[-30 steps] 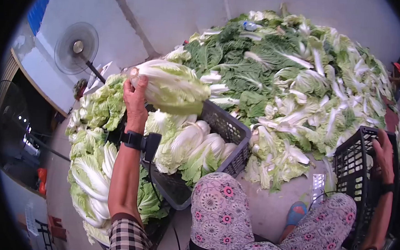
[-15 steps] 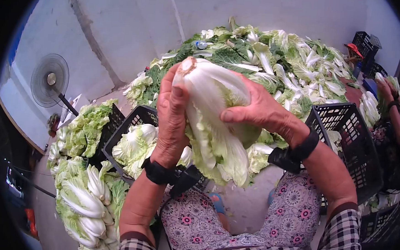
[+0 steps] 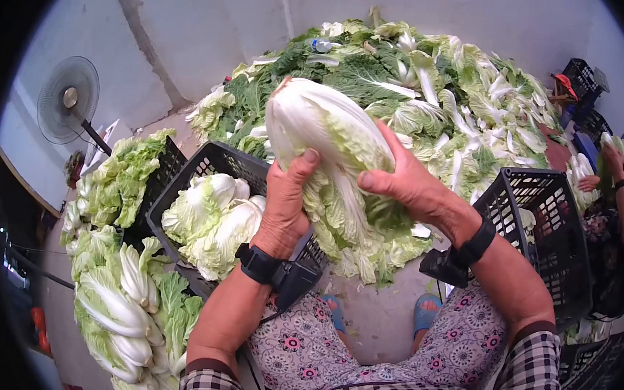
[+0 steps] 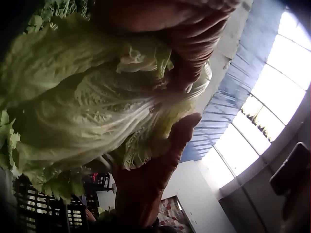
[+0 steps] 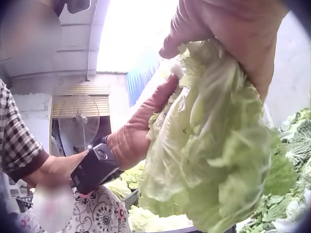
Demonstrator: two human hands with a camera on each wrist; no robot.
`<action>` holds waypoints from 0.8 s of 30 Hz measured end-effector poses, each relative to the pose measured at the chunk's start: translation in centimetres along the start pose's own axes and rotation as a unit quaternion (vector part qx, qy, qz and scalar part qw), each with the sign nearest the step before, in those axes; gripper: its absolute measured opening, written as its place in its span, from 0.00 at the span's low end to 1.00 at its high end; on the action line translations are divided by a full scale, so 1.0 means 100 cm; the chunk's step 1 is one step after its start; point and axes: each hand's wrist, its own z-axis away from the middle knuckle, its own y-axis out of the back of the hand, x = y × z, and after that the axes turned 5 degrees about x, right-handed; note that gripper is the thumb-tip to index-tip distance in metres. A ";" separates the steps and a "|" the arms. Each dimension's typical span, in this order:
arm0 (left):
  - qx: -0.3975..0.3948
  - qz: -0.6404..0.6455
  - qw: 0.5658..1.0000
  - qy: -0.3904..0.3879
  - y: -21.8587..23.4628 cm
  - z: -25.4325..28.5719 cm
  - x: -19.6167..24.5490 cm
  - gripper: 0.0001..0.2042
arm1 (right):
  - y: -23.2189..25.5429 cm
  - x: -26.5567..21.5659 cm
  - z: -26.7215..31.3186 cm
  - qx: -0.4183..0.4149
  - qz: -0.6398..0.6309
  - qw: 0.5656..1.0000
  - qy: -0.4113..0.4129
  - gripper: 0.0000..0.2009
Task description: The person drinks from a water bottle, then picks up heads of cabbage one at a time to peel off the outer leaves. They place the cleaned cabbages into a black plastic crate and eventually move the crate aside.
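1 napa cabbage [image 3: 323,135] is up in the air near a big leaf pile [image 3: 473,133]. The left hand [image 3: 287,208] grips 1 side, the right hand [image 3: 416,183] grips the other, thumbs [image 3: 302,166] facing the person. It looks heavy, its leaves [image 3: 329,207] soft and easy to tear; the firm white base [image 3: 286,100] seems best to hold.

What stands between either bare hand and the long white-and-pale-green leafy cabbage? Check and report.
Nothing visible does. The bare left hand and the bare right hand hold the long white-and-pale-green leafy cabbage from opposite sides, skin directly against its leaves; neither wrist view shows anything in between.
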 end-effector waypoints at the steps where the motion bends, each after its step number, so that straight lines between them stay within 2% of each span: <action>1: 0.006 0.016 1.000 -0.003 0.003 -0.001 -0.002 0.29 | -0.005 0.005 0.002 -0.017 -0.035 0.999 -0.012 0.61; 3: 0.003 0.060 0.998 0.007 0.000 0.001 -0.008 0.29 | -0.014 0.011 0.012 -0.031 -0.058 0.997 -0.028 0.54; 5: 0.010 0.106 0.994 0.029 -0.002 0.004 -0.018 0.29 | -0.017 0.025 0.014 0.014 -0.094 0.995 -0.036 0.49; 9: -0.033 0.072 0.996 0.045 -0.008 0.006 -0.028 0.31 | -0.016 0.036 0.018 0.108 -0.132 0.984 -0.057 0.37; 10: -0.048 0.045 0.996 0.068 -0.011 0.007 -0.023 0.39 | -0.012 0.034 0.017 0.118 -0.159 0.978 -0.062 0.35; 12: -0.070 -0.013 0.996 0.051 -0.010 0.006 -0.020 0.41 | 0.000 0.028 0.013 0.142 -0.168 0.972 -0.079 0.31; 14: -0.071 -0.054 0.996 0.020 -0.006 0.002 -0.021 0.45 | 0.014 0.003 0.014 0.151 -0.147 0.976 -0.045 0.31; 15: -0.013 -0.117 0.993 0.029 0.001 0.001 -0.023 0.42 | 0.026 -0.007 0.015 0.153 -0.133 0.979 -0.024 0.30; 17: 0.031 -0.114 0.992 0.047 0.009 -0.003 -0.012 0.39 | 0.060 -0.030 0.018 0.124 -0.146 0.981 -0.021 0.32; 19: 0.049 -0.104 0.992 0.053 0.024 -0.009 -0.005 0.33 | 0.102 -0.041 0.023 0.168 -0.107 0.978 0.068 0.28; 21: 0.073 -0.087 0.993 0.041 0.037 -0.012 0.000 0.25 | 0.150 -0.064 0.044 0.167 -0.096 0.980 0.040 0.23; 24: 0.098 -0.082 0.991 0.026 0.047 -0.019 0.006 0.23 | 0.215 -0.082 0.092 0.289 -0.042 0.955 0.058 0.19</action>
